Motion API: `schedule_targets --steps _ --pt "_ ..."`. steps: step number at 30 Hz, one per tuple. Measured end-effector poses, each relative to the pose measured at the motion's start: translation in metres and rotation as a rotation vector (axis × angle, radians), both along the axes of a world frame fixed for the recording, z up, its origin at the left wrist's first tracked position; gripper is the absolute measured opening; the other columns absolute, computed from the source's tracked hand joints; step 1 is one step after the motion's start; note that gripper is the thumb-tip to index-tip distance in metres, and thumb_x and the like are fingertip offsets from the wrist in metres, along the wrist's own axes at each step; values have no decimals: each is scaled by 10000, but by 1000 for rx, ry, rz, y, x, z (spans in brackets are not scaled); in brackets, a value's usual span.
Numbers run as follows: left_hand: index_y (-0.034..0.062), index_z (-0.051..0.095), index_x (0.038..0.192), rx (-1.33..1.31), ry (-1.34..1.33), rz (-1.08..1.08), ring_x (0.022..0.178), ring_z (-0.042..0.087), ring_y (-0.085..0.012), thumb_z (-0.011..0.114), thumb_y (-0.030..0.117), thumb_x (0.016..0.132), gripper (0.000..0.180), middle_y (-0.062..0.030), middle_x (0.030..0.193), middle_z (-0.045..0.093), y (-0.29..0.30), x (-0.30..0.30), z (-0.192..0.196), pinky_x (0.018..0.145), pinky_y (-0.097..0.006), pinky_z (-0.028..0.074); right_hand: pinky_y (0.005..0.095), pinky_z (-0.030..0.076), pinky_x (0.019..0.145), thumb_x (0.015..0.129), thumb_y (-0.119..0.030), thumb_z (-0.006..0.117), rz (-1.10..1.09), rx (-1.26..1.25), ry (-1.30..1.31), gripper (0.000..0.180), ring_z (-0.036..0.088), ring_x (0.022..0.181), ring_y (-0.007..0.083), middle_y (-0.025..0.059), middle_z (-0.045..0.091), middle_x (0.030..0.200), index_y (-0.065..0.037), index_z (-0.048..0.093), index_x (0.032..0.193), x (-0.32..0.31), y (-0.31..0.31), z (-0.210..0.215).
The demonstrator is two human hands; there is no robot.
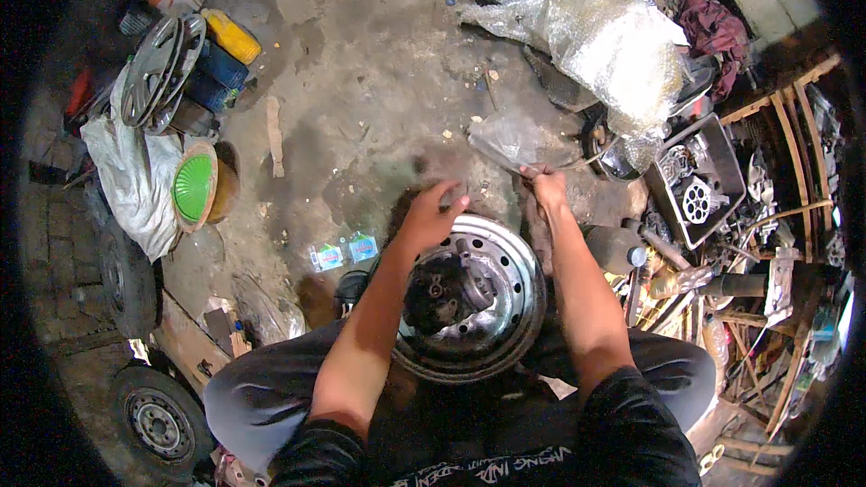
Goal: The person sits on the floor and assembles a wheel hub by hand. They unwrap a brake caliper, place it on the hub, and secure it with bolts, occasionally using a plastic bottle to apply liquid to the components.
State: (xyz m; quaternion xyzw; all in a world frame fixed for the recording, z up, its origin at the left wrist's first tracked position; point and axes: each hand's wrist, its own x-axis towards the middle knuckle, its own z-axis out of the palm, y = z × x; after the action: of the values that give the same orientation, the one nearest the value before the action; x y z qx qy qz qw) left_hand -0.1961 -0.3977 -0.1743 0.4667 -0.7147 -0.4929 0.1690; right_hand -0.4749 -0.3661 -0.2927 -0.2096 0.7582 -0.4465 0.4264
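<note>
A silver steel wheel rim [528,307] lies between my legs, with a dark, greasy metal part [437,293] in its middle. My left hand [435,216] is over the rim's far left edge, its fingers curved and apart with nothing seen in them. Beyond the rim's far right edge, my right hand [546,188] is closed with its fingertips on the narrow end of a crumpled piece of clear plastic [507,137]. The plastic spreads out on the floor, away from me. Whether my right hand holds anything else is hidden.
Two small blue-and-white packets [345,252] lie left of the rim. A capped bottle [613,250] and a metal tray of parts [695,185] are at right. Bubble wrap [622,45] covers things at far right. A green bowl [191,185], wheel covers [162,72] and tyres [161,424] are at left.
</note>
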Motion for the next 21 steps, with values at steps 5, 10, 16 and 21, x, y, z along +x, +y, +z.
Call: schedule_targets --steps 5,10,16,21 --pt "131 464 1454 -741 -39 136 1239 550 -439 792 243 810 732 -272 1324 584 12 -28 89 1047 -468 438 339 522 781 883 -124 695 228 -333 -68 399 651 879 215 128 708 998 42 633 1240 32 -9 177" --pt "95 575 1356 -551 111 -190 1112 644 -434 739 150 817 566 -229 1212 671 -14 -23 194 987 -466 496 296 510 653 1014 -175 578 565 -340 9 268 644 734 127 91 712 859 54 667 1121 48 18 343" --pt "19 651 1207 -635 31 -254 1100 648 -426 597 61 876 337 -249 1166 675 -1 17 287 954 -473 507 266 436 602 1033 -250 577 561 -318 600 275 524 658 78 -3 639 766 -2 687 1073 58 58 423" --pt "43 662 1188 -561 140 -216 1078 648 -431 720 330 883 423 -260 1126 678 69 37 304 913 -475 511 300 542 776 1041 -251 557 456 -553 340 304 625 860 128 42 686 979 17 672 1128 81 92 410"
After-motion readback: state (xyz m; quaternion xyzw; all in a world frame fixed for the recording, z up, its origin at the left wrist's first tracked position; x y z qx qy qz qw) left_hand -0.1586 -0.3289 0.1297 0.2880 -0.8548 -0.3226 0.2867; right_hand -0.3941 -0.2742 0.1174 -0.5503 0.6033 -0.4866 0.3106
